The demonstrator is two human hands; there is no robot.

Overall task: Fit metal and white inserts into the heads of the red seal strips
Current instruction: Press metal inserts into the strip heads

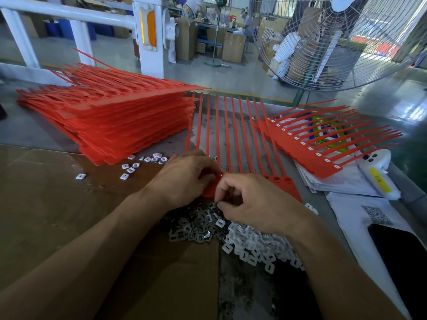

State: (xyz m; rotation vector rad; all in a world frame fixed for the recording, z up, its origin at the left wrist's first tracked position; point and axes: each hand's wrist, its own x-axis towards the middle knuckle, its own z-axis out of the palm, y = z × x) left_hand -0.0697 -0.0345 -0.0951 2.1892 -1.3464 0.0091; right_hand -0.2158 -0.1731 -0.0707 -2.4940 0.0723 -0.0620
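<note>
Both forearms are seen reaching in from the bottom edge, hands meeting at the middle of the bench. The left hand (pixel 184 179) is held knuckles-up with fingers curled down onto the head end of a red seal strip comb (pixel 233 139) — the strip appears to be pinned or gripped there, though the fingertips are hidden. The right hand (pixel 251 202) is arched over the same head end, thumb and forefinger pinched together on a small piece; which kind of insert it is cannot be told. The comb lies flat, its tails pointing away from the person, its heads mostly covered by the two hands. Directly below the hands a heap of grey metal inserts (pixel 196 227) is spread on the cardboard sheet (pixel 57 204), with a heap of white inserts (pixel 258 248) just beside it, partly under the right wrist. A few loose white pieces (pixel 129 169) are scattered near a tall stack of red strips (pixel 120 116) at left. At right a fitted comb (pixel 323 144) — white squares showing in its heads — rests on papers (pixel 342 181), near a white device (pixel 379 174) and a dark phone (pixel 402 257). A large fan (pixel 335 38) stands beyond the bench.
</note>
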